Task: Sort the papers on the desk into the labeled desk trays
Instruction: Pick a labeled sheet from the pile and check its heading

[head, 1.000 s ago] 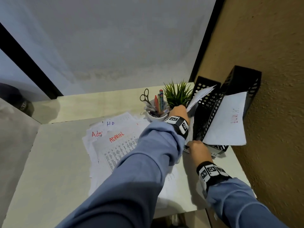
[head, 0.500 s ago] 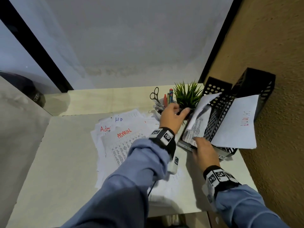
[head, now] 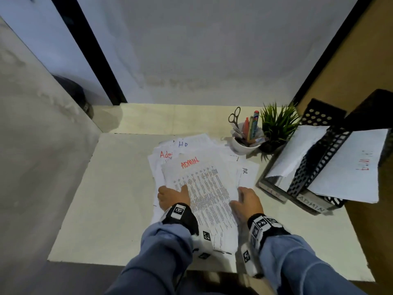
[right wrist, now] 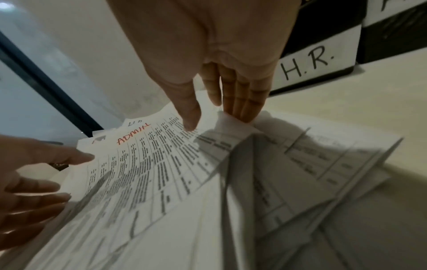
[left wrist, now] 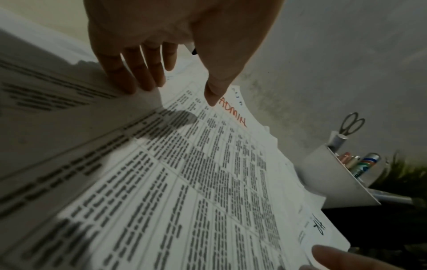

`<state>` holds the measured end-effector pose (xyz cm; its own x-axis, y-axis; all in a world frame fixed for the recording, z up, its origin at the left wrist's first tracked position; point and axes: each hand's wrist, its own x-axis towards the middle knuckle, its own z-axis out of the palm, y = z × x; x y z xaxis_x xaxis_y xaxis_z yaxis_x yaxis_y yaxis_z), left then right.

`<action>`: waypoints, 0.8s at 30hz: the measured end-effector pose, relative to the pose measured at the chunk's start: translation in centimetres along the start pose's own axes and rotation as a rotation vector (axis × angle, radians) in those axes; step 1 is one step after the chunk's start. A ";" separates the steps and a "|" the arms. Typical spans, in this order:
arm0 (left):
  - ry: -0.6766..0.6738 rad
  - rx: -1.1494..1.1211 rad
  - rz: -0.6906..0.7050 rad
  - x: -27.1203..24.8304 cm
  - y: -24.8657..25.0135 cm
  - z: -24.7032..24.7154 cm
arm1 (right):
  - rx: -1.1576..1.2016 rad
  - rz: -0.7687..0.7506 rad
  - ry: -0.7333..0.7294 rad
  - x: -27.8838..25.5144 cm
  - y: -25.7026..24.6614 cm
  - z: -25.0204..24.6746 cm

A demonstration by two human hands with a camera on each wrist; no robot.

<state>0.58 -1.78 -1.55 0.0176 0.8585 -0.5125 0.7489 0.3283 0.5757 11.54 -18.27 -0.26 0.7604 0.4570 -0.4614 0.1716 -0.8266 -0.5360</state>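
Note:
A loose pile of printed papers (head: 170, 154) lies mid-desk. Its top sheet (head: 208, 192) carries "ADMIN" in red. My left hand (head: 176, 191) pinches that sheet's left edge, thumb on top, fingers (left wrist: 129, 76) tucked at the raised edge. My right hand (head: 242, 196) pinches the right edge the same way, thumb (right wrist: 189, 117) on the print, and the edge buckles against its fingers (right wrist: 242, 102). At the right stand two black mesh trays, labelled H.R. (right wrist: 309, 62) and ADMIN (head: 310, 204). Each holds a leaning white sheet (head: 297, 152) (head: 348, 167).
A white cup (head: 244, 143) with scissors and pens and a small green plant (head: 276, 124) stand behind the pile, left of the trays. An "HR" sheet (head: 246, 173) sticks out at the pile's right. Walls close the pale desk (head: 106, 199) on three sides.
My left hand let go of the sheet it had slid into the H.R. tray and came back to the pile. My right hand left the tray's base. Both now hold the ADMIN sheet.

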 end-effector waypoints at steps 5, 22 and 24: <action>-0.066 -0.033 -0.014 1.6 -1.1 -0.8 | 0.099 0.089 0.068 0.3 -0.7 1.1; -0.222 -0.318 0.397 4.0 -2.9 -3.6 | 0.939 0.045 -0.022 -1.2 -4.7 -1.2; -0.265 -0.301 0.394 4.2 -2.8 -3.6 | 0.952 0.040 0.021 -0.9 -4.8 -1.3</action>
<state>-3.85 2.27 -3.03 0.4525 0.8235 -0.3421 0.4303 0.1344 0.8926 10.90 -15.11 3.67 0.7671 0.4205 -0.4845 -0.4305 -0.2226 -0.8747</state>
